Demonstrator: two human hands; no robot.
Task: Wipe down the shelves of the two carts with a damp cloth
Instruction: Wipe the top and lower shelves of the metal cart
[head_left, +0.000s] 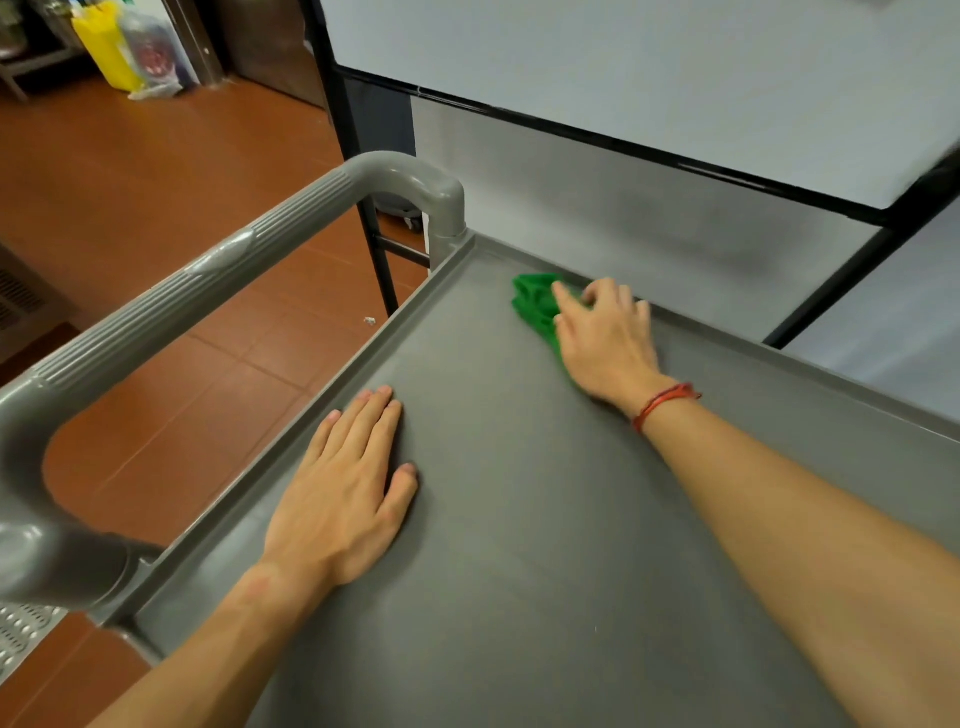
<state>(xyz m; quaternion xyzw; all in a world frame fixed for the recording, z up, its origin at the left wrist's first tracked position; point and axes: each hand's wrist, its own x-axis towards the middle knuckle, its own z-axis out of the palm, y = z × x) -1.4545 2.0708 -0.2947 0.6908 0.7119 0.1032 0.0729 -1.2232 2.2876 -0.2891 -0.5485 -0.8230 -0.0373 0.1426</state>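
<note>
A grey plastic cart's top shelf (519, 519) fills the lower right of the head view. A green cloth (535, 304) lies bunched near the shelf's far rim, close to the far left corner. My right hand (605, 343), with a red cord on its wrist, presses down on the cloth, fingers curled over it. My left hand (348, 493) lies flat on the bare shelf near the left rim, palm down, fingers together, holding nothing. Part of the cloth is hidden under my right hand.
The cart's grey tubular handle (218, 275) arches along the left side. Behind the cart stands a black-framed unit with white and steel panels (649, 208). The floor is red-brown tile (171, 218). A yellow object and a clear bag (124, 47) stand at the far left.
</note>
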